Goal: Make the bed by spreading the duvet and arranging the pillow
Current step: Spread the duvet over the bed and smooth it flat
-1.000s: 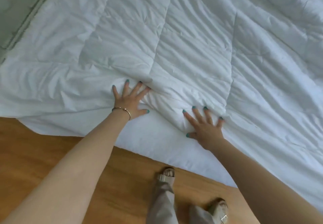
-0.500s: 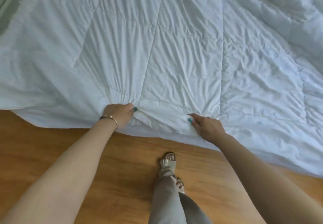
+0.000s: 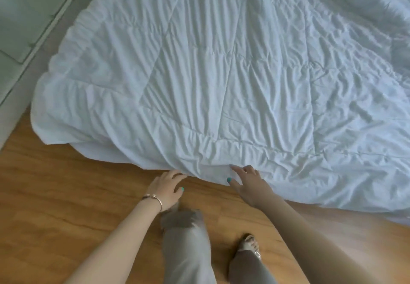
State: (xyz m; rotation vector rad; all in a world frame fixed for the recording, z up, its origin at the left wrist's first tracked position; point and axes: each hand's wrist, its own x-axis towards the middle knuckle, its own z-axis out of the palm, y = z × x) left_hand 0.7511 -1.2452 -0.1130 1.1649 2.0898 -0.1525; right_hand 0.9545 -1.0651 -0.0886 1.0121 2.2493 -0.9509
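Duvet [image 3: 221,79], spread over the bed with its hem hanging above the floor [image 3: 55,195], looks soft, light and crease-prone, best pinched along that hem, where left hand [image 3: 165,187] and right hand [image 3: 249,184] hover with released grip

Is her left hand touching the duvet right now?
Cannot tell. The head view shows the left hand open, fingertips right at the duvet edge, with neither contact nor gap plain.

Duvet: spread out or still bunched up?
Mostly spread: the duvet lies open, its near edge overhanging the wooden floor. Wrinkled throughout, bunched at far right. Both hands sit open at the near edge.
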